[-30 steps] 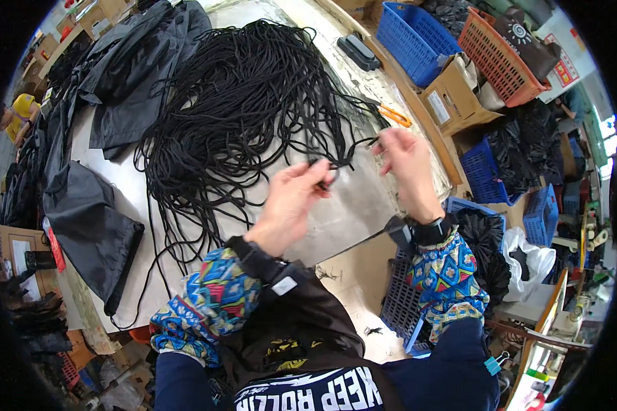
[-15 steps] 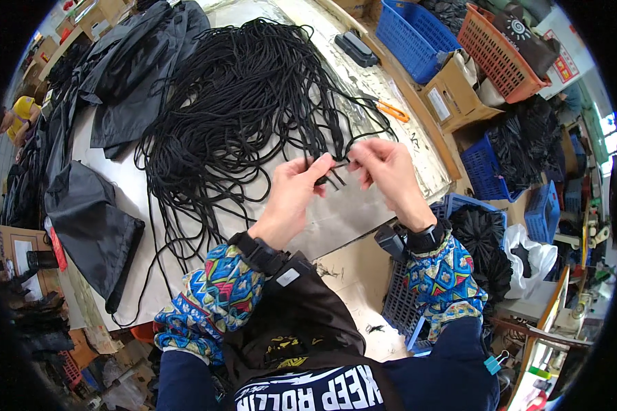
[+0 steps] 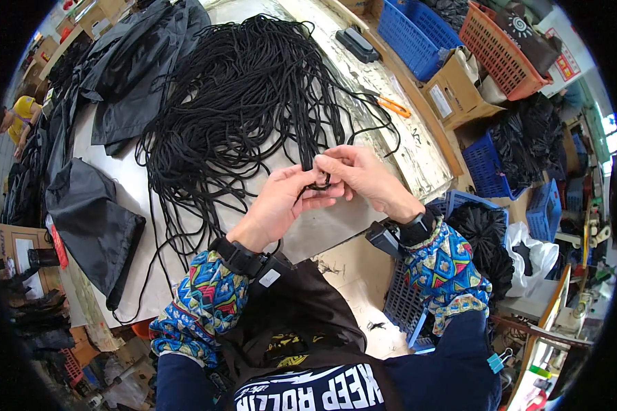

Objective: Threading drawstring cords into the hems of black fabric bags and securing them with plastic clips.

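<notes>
Nearest to us: both forearms in patterned sleeves come up from the near edge, a black strap on each wrist. Left hand (image 3: 281, 205) and right hand (image 3: 360, 175) meet over the table (image 3: 336, 226) just past its near edge, fingertips touching. Both are closed in a pinch on the same black cord end (image 3: 315, 175), which forms a small loop between the fingers. That cord runs straight away from us into the big black cord pile (image 3: 247, 103) spread across the middle of the table.

Left of the hands: black fabric bag (image 3: 92, 226) lying flat, more black fabric (image 3: 130, 68) at far left.

Right, off the table: blue crates (image 3: 490, 164) holding black material. Further out: orange-handled scissors (image 3: 394, 106) on the table's right edge, cardboard box (image 3: 452, 92), blue basket (image 3: 411, 27), orange basket (image 3: 504, 51) at far right.
</notes>
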Available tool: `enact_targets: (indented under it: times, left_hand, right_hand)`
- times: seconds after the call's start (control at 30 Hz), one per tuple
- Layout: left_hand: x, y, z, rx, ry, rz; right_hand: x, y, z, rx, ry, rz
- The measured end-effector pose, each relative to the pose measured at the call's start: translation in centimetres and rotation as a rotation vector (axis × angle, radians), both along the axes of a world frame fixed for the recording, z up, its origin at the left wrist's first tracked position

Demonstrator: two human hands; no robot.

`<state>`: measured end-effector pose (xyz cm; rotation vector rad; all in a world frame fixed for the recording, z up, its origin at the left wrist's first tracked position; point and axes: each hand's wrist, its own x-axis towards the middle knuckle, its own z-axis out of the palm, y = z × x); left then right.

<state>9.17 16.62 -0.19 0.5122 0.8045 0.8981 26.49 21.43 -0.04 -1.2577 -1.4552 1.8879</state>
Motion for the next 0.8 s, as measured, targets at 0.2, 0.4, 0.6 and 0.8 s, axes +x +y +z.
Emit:
enact_targets:
  times: [0.2, 0.4, 0.6, 0.8]
  left_hand:
    - [-0.5, -0.3, -0.3, 0.036, 0.216, 0.007]
    - [-2.1, -1.0, 0.2, -0.041, 0.276, -0.005]
    - [-1.5, -0.8, 0.4, -0.117, 0.035, -0.068]
    - [-0.8, -1.1, 0.4, -0.081, 0.141, -0.119]
  right_hand:
    - [-0.6, -0.4, -0.4, 0.094, -0.06, -0.086]
    - [1.7, 0.7, 0.3, 0.153, -0.013, -0.282]
    - [0.0, -0.6, 0.5, -0.046, 0.159, -0.152]
    - [-1.1, -0.4, 0.6, -0.047, -0.041, 0.078]
